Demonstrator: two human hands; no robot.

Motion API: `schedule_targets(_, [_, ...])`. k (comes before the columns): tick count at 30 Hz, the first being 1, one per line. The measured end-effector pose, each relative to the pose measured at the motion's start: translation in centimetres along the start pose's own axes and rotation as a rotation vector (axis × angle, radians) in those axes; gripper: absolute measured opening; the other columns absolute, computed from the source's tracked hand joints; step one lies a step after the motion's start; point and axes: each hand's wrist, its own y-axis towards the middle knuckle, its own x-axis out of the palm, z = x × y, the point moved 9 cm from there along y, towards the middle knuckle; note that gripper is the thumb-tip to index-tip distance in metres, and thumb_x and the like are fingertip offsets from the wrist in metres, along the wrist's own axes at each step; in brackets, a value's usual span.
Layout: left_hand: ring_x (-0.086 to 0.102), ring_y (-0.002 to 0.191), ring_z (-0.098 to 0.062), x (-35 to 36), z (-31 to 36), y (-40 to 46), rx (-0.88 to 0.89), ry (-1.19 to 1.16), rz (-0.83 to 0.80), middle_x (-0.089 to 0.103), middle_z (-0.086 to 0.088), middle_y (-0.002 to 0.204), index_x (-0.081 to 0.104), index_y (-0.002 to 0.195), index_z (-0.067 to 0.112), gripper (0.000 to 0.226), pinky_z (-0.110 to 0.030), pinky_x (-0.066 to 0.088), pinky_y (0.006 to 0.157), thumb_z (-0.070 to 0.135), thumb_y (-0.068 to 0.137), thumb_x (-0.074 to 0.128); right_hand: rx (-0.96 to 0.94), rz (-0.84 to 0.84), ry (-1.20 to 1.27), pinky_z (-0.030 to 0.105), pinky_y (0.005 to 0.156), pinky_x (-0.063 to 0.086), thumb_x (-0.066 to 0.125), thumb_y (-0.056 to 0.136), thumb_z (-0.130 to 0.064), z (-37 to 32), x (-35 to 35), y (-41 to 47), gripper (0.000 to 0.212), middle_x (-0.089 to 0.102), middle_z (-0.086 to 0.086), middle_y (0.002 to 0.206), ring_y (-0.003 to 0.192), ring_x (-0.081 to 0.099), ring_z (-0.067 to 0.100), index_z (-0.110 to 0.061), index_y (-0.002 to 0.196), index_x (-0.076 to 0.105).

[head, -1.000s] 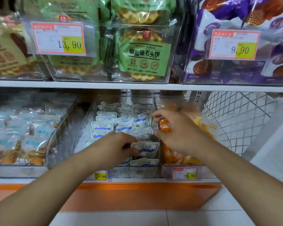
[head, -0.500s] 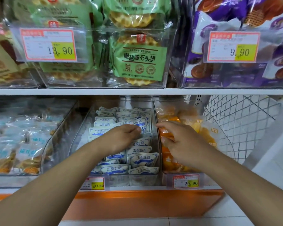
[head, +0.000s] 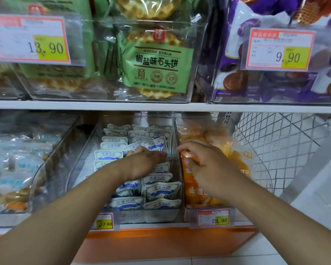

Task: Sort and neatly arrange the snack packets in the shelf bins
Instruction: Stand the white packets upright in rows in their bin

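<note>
Left hand [head: 141, 165] lies palm-down on the small white-and-blue snack packets [head: 157, 190] in the clear plastic middle bin [head: 177, 142] on the lower shelf; fingers extended, tips touching a tilted white-and-blue packet [head: 157, 147] that leans out of line with the rows around it. No curl or pinch shows, so this reads as pressing or nudging, not holding. That tilted packet sits just beyond the fingertips, toward the back of the bin, its long axis skewed across the rows instead of parallel to them; the left hand is plainly the nearer one. Judgement: the next move turns on pushing it upright and square with its neighbours. Right hand [head: 208, 167] hovers at the divider wall between the middle bin and the clear right-hand bin [head: 187, 206], fingers loosely curled with thumb and forefinger close together; whether they pinch anything cannot be told. Beneath it lie orange-and-yellow snack bags [head: 239, 165], loosely heaped in the right bin. Middle bin holds the white-and-blue packets standing in roughly two to three files front to back, front rows fairly tidy, mid rows ruffled. Left of it, a clear bin [head: 52, 163] of pale blue-labelled pastry packs [head: 13, 180]. Upper shelf: clear bins with green-labelled waffle-biscuit packs [head: 157, 62] and purple-and-white biscuit bags [head: 237, 54]. A white wire mesh basket [head: 275, 140] stands at far right.
</note>
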Motion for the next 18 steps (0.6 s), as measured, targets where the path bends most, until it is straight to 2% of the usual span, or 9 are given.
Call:
schedule_targets(2, [0.047, 0.114, -0.028, -0.4, -0.5, 0.6, -0.042, -0.055, 0.030, 0.044, 0.004, 0.108, 0.065, 0.114, 0.044, 0.074, -0.056, 0.040, 0.106, 0.090, 0.074, 0.023, -0.001, 0.005, 0.007, 0.028, 0.104, 0.040, 0.053, 0.108, -0.025, 0.1, 0.1, -0.1, 0.030, 0.047, -0.025, 0.143, 0.131, 0.045, 0.005, -0.037, 0.135, 0.059])
schedule_targets(4, [0.050, 0.104, -0.027, -0.4, -0.4, 1.0, -0.053, -0.082, 0.038, 0.043, 0.002, 0.094, 0.069, 0.099, 0.037, 0.070, -0.057, 0.042, 0.104, 0.089, 0.076, 0.029, 0.004, 0.013, 0.022, 0.026, 0.102, 0.040, 0.053, 0.109, -0.024, 0.2, 0.1, -0.1, 0.028, 0.047, -0.026, 0.141, 0.129, 0.046, 0.005, -0.036, 0.133, 0.060])
schedule_targets(6, [0.049, 0.104, -0.027, -0.3, -0.1, 0.9, -0.052, -0.079, 0.041, 0.046, -0.002, 0.094, 0.067, 0.084, 0.037, 0.058, -0.055, 0.040, 0.105, 0.083, 0.083, 0.031, -0.001, 0.021, 0.023, 0.025, 0.100, 0.041, 0.053, 0.109, -0.024, 0.3, 0.1, -0.1, 0.027, 0.048, -0.026, 0.140, 0.127, 0.048, 0.005, -0.036, 0.131, 0.061])
schedule_targets(9, [0.042, 0.125, -0.034, -0.1, 0.3, 0.6, -0.020, -0.080, 0.010, 0.047, -0.011, 0.123, 0.068, 0.104, 0.052, 0.055, -0.055, 0.035, 0.111, 0.084, 0.084, 0.029, -0.008, 0.021, 0.028, 0.024, 0.099, 0.044, 0.053, 0.108, -0.023, 0.3, 0.2, 0.1, 0.025, 0.048, -0.025, 0.138, 0.123, 0.051, 0.005, -0.035, 0.129, 0.061])
schedule_targets(11, [0.045, 0.128, -0.039, -0.6, 0.6, 0.3, 0.033, -0.092, 0.041, 0.051, -0.017, 0.118, 0.071, 0.100, 0.050, 0.056, -0.053, 0.041, 0.108, 0.087, 0.081, 0.033, -0.010, 0.021, 0.033, 0.026, 0.101, 0.044, 0.053, 0.108, -0.023, 0.4, 0.3, 0.1, 0.024, 0.048, -0.026, 0.136, 0.124, 0.051, 0.005, -0.035, 0.128, 0.061])
schedule_targets(12, [0.051, 0.123, -0.037, -0.9, 0.8, 0.1, 0.075, -0.104, 0.062, 0.057, -0.013, 0.109, 0.074, 0.093, 0.044, 0.058, -0.047, 0.047, 0.101, 0.087, 0.081, 0.036, -0.016, 0.027, 0.031, 0.030, 0.105, 0.044, 0.054, 0.108, -0.023, 0.4, 0.3, 0.2, 0.024, 0.048, -0.026, 0.134, 0.126, 0.049, 0.006, -0.035, 0.127, 0.061])
schedule_targets(14, [0.063, 0.107, -0.024, -1.2, 1.3, -0.9, 0.111, -0.157, 0.039, 0.066, -0.001, 0.108, 0.075, 0.096, 0.035, 0.066, -0.035, 0.054, 0.085, 0.089, 0.079, 0.042, -0.027, 0.038, 0.020, 0.036, 0.109, 0.044, 0.054, 0.108, -0.023, 0.3, 0.2, 0.3, 0.022, 0.049, -0.026, 0.132, 0.127, 0.048, 0.007, -0.035, 0.125, 0.062])
schedule_targets(15, [0.064, 0.104, -0.016, -1.2, 1.7, -1.6, 0.126, -0.168, -0.001, 0.067, 0.007, 0.110, 0.073, 0.100, 0.037, 0.067, -0.033, 0.054, 0.088, 0.091, 0.076, 0.044, -0.028, 0.040, 0.013, 0.037, 0.109, 0.044, 0.054, 0.107, -0.023, 0.2, 0.2, 0.3, 0.022, 0.049, -0.026, 0.131, 0.127, 0.048, 0.008, -0.035, 0.125, 0.062])
schedule_targets(18, [0.057, 0.117, -0.003, -1.0, 3.6, -3.8, 0.244, -0.047, -0.143, 0.058, 0.021, 0.120, 0.067, 0.116, 0.048, 0.065, -0.035, 0.044, 0.107, 0.093, 0.072, 0.047, -0.034, 0.037, -0.010, 0.037, 0.108, 0.043, 0.054, 0.108, -0.025, 0.0, 0.1, 0.2, 0.022, 0.049, -0.025, 0.132, 0.128, 0.047, 0.008, -0.034, 0.126, 0.061])
